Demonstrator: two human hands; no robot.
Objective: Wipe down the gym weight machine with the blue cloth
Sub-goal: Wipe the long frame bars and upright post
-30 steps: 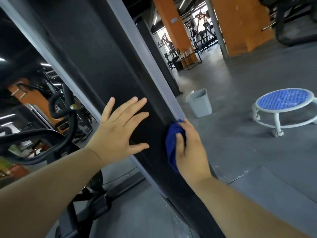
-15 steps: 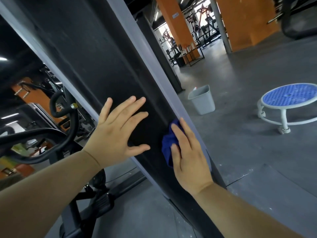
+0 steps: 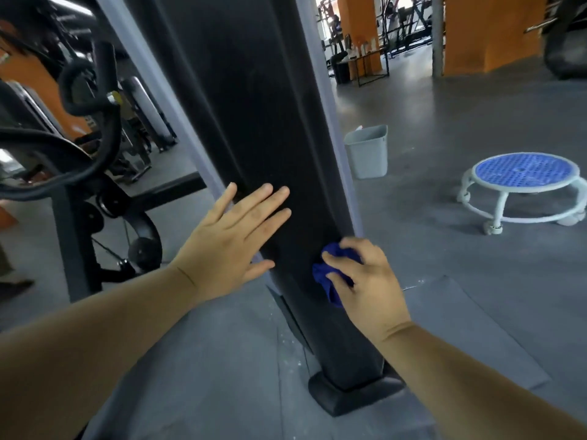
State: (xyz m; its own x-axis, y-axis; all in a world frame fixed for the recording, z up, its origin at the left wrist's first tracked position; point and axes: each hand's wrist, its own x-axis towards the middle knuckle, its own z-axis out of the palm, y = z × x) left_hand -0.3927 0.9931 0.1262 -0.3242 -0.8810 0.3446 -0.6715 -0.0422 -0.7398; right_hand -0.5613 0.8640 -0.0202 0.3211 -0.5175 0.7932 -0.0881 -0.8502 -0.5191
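Blue cloth [image 3: 327, 274] is gripped, bunched, by the right hand [image 3: 365, 287] low against the black weight machine [image 3: 247, 122], braced by the flat, spread left hand [image 3: 228, 246]; bunched so small, strips may be left unwiped.

Left hand [image 3: 228, 242]: bare, broad across the back, with four fingers and a thumb all in view; the nails are short and trimmed close to the tips.
Left forearm [image 3: 95, 338]: bare along all its visible length, thick, with a fine crease line across the wrist.
Right hand [image 3: 365, 281]: bare, showing the back and rounded knuckles; the finger outlines are slightly blurred.
Right forearm [image 3: 476, 376]: bare along all its visible length, with a curved crease where the wrist meets the hand.
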